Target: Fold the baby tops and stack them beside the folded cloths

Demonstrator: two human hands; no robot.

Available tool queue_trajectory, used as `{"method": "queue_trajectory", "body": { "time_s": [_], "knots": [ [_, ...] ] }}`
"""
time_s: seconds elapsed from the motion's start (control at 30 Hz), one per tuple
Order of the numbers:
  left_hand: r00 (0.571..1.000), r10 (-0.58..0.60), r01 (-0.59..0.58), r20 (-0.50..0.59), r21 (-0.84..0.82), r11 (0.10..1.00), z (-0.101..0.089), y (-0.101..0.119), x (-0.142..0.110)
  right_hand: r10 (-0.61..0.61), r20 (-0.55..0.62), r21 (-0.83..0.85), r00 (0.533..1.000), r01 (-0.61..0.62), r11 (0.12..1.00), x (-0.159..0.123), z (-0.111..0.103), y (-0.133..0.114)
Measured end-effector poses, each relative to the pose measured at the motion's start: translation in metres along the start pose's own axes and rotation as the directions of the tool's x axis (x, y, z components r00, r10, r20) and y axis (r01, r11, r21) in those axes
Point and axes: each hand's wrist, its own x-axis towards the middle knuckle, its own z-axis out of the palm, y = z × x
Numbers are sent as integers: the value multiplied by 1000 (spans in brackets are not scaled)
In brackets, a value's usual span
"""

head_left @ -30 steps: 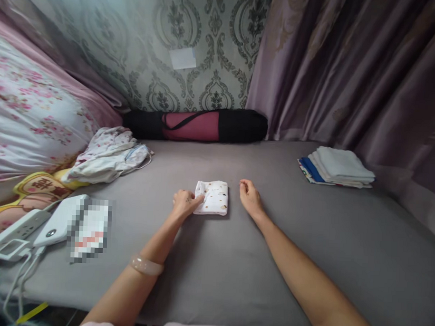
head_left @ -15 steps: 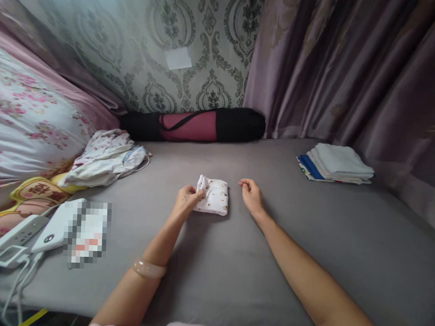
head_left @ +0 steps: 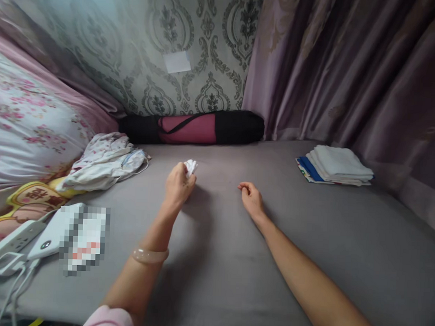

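Observation:
My left hand [head_left: 179, 184] is closed on a folded white printed cloth [head_left: 190, 167]. It holds the cloth edge-on, just above the grey bed sheet [head_left: 228, 258], and casts a shadow to its right. Most of the cloth is hidden behind my fingers. To the right, my right hand [head_left: 252, 198] lies on the sheet with its fingers curled in and nothing visible in them. A gap of bare sheet separates the two hands.
At the left are a crumpled heap of clothes [head_left: 105, 161], a yellow cushion [head_left: 36, 194], a power strip [head_left: 17, 241] with cables and a white box [head_left: 56, 231]. A black-and-red long bag [head_left: 190, 129] lies along the wall. Folded cloths [head_left: 340, 162] are stacked at the right.
My left hand has lifted the folded cloth and turned it edge-on, moving slightly left and away from me. My right hand has stayed in about the same place.

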Motion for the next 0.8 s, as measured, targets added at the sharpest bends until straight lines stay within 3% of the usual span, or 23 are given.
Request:
{"method": "queue_trajectory", "body": {
  "time_s": [0.13, 0.23, 0.37, 0.47, 0.57, 0.67, 0.8],
  "knots": [
    [986, 11, -9, 164, -10, 1000, 31, 16, -6, 0, 3, -19, 1000, 1, 1000, 0, -1, 0],
    [973, -26, 35, 228, -38, 999, 43, 26, -11, -3, 15, -34, 1000, 3, 999, 0, -1, 0],
    [963, -56, 99, 262, -155, 983, 41, 28, -8, -5, 23, -42, 1000, 6, 999, -1, -2, -1],
    [966, -71, 110, 247, -148, 983, 36, 20, -3, -3, 27, -45, 1000, 4, 999, -2, -2, -2],
    [965, 53, -32, 256, -85, 996, 38, 11, 0, -9, 27, -48, 1000, 10, 999, -2, -2, -3],
    [924, 181, -199, 336, 19, 980, 48, 9, -5, -16, 27, -61, 1000, 17, 998, -1, -2, -4],
    [884, 262, -330, 387, 122, 936, 68, 21, -16, -23, 28, -70, 999, 25, 997, -2, -2, -3]
  ]
}}
